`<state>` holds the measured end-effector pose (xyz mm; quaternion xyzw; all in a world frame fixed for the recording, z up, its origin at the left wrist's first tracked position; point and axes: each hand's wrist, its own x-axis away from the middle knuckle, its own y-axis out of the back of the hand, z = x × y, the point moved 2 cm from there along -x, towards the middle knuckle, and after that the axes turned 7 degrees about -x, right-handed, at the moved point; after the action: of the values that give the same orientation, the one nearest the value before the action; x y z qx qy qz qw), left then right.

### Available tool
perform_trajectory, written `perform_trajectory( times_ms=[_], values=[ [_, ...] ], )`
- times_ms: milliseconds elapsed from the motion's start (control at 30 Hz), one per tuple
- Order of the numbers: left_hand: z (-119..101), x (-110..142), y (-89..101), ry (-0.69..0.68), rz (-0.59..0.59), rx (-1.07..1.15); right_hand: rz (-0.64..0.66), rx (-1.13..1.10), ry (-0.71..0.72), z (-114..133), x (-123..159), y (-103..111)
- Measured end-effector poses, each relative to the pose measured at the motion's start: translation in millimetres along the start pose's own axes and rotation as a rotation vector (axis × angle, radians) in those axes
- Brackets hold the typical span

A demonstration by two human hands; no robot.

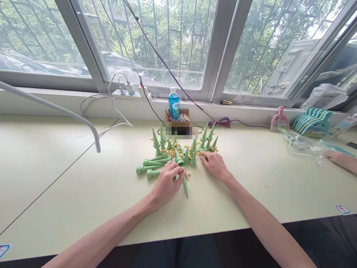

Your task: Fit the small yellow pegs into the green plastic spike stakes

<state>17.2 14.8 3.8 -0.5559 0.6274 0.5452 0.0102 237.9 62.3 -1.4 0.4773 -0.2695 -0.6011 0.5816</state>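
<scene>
My left hand (168, 181) is closed on a green plastic spike (186, 187), whose pointed end slants down toward the table's front edge. A small yellow fitting (187, 175) shows just right of those fingers. My right hand (214, 163) reaches to the right side of the pile, fingertips pinched at a small yellow piece (198, 154). Between the hands lie many loose yellow fittings (172, 153). Several green spikes stand point up behind them, such as one green cone (204, 136). Other green capped spikes (150, 168) lie flat at left, partly hidden by my left hand.
A blue-liquid bottle (174, 106) and a small cardboard box (184, 116) stand behind the pile. Coiled cable (223, 122) lies farther right. Teal plastic pieces (312, 123) and a clear bag (302, 144) are at right, beside another person's hand (341, 160). A white tube (69, 108) crosses the left.
</scene>
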Motion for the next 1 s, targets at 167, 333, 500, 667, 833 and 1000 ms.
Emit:
perform_trajectory(
  times_ms=[167,333,500,667,833,1000],
  values=[
    [0.0,-0.3,0.0,0.005,-0.001,0.001,0.027,0.028,0.013,-0.3,-1.3,-1.4],
    [0.1,-0.7,1.2,0.008,-0.001,0.005,0.033,0.019,0.006,-0.5,-1.4,-2.1],
    [0.5,-1.3,2.0,0.013,-0.005,0.001,0.029,-0.007,0.006,-0.3,-1.2,-2.0],
    [0.3,-1.2,3.2,0.018,0.0,-0.007,0.023,-0.029,0.013,-1.7,-1.4,-3.3],
    [1.3,-1.4,3.3,0.032,0.01,-0.008,-0.03,-0.121,0.023,-2.5,-1.6,-3.7],
    [2.2,-0.8,3.5,0.059,0.019,-0.008,-0.132,-0.283,0.061,0.0,-0.4,-1.5]
  ],
)
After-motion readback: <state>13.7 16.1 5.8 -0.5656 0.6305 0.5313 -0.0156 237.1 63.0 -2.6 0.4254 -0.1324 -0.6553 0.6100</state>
